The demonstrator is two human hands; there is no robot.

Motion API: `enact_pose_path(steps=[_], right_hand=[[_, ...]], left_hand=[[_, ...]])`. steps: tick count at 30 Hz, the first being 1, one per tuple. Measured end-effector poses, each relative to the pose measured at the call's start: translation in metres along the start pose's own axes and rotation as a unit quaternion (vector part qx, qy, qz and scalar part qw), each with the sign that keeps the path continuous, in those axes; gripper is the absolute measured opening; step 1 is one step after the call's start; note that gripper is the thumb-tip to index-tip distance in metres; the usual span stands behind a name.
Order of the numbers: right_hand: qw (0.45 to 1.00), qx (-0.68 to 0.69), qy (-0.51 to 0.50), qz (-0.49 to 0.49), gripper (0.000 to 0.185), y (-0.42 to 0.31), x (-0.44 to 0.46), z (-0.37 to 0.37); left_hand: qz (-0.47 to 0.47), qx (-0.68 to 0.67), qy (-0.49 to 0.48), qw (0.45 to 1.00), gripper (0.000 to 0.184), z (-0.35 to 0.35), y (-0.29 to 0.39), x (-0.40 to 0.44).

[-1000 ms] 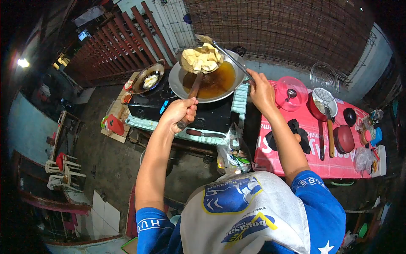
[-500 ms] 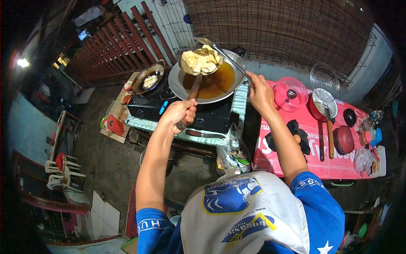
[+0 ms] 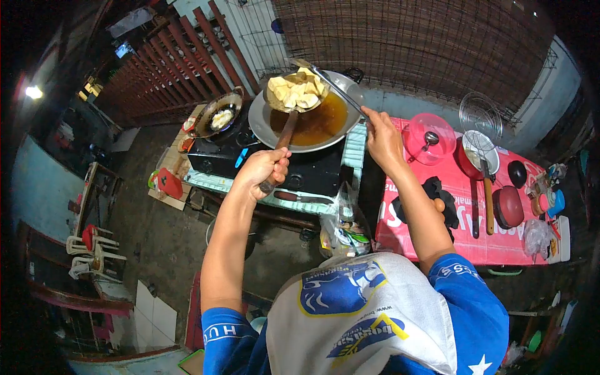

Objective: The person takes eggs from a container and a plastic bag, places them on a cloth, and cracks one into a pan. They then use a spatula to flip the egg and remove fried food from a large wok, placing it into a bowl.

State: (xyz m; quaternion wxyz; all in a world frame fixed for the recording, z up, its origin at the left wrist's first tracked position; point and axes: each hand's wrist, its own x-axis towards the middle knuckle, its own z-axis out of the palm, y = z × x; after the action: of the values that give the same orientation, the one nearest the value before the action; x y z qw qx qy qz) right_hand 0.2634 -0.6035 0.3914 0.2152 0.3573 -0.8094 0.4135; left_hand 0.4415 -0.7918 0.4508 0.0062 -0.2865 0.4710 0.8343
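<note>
My left hand [image 3: 267,170] is closed round the wooden handle of a strainer [image 3: 289,131]. Pale yellow chunks [image 3: 294,92] fill the strainer, which is held above the left part of a large wok [image 3: 259,125] with brown oil [image 3: 322,122] in it. In my right hand [image 3: 382,136] is the end of a metal spatula [image 3: 337,89]; its blade lies at the far rim of the strainer, by the chunks. The wok stands on a black stove [image 3: 300,172].
Left of the wok, a smaller dark pan [image 3: 232,103] holds pale food in oil. A brown-handled tool [image 3: 303,197] and a plastic bag [image 3: 345,225] are at the stove's front. On the right, a red-covered table [image 3: 400,237] bears a pink bowl [image 3: 431,128], pots and jars.
The spatula's blade has shifted slightly down and right, near the strainer rim. My right hand has moved a little, while my left hand stays nearly still.
</note>
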Motion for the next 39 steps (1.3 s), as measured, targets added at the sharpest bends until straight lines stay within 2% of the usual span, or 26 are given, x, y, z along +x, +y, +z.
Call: enact_pose_path(steps=[8,11,33,39], right_hand=[[0.999,0.013,0.003,0.041,0.034,0.0,0.002,0.002],[0.998,-0.059,-0.018,0.027,0.038,0.01,0.005,0.014],[0.996,-0.078,-0.032,-0.012,0.037,0.019,0.006,0.019],[0.998,-0.042,0.032,0.046,0.038,0.023,0.007,0.015]], left_hand=[[0.003,0.011,0.014,1.0,0.014,-0.001,-0.006,0.0],[0.004,0.009,0.013,1.0,0.014,-0.002,-0.008,-0.001],[-0.006,-0.018,0.004,1.0,0.012,-0.006,-0.012,0.003],[0.006,-0.001,0.005,1.0,0.012,-0.007,-0.011,0.002]])
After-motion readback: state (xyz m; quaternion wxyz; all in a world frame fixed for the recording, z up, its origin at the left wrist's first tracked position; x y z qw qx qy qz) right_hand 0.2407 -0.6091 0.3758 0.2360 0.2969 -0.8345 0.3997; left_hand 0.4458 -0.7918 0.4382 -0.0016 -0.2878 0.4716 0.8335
